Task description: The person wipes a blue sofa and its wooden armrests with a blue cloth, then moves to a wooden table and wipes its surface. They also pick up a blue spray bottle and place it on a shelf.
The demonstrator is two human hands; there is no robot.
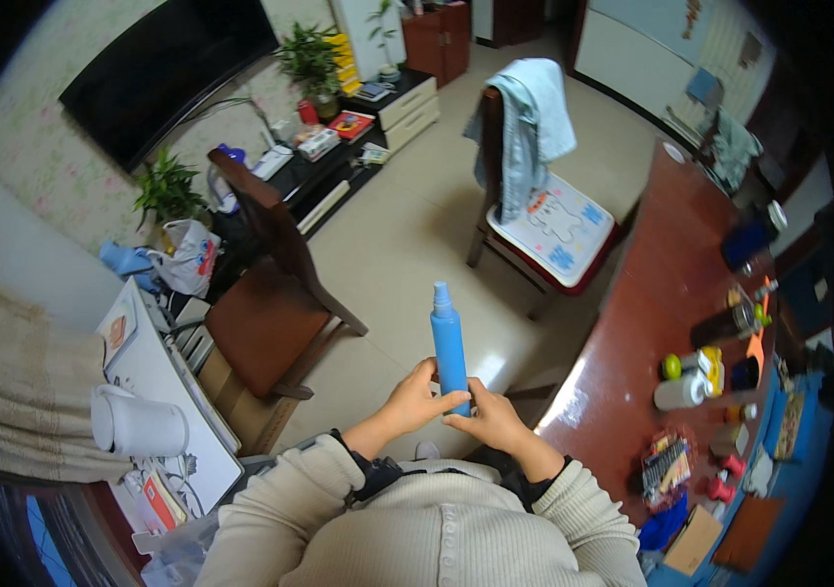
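A slim blue spray bottle (pixel 449 345) with a lighter blue cap stands nearly upright in front of my body. My left hand (pixel 415 400) wraps its lower left side, the thumb lying across the front. From the right, my right hand (pixel 494 418) grips the lower part, its thumb near the base. Both hands hold the bottle in the air above the tiled floor (pixel 402 257). Part of the bottle's lower end is covered by my thumbs.
A brown wooden table (pixel 608 352) at right bears bottles and a basket (pixel 666 469). Ahead stands a chair with a printed cushion (pixel 553 227) and a draped jacket (pixel 527 125). Another chair (pixel 270 323) and a white desk (pixel 204 447) with a white kettle (pixel 139 422) are left.
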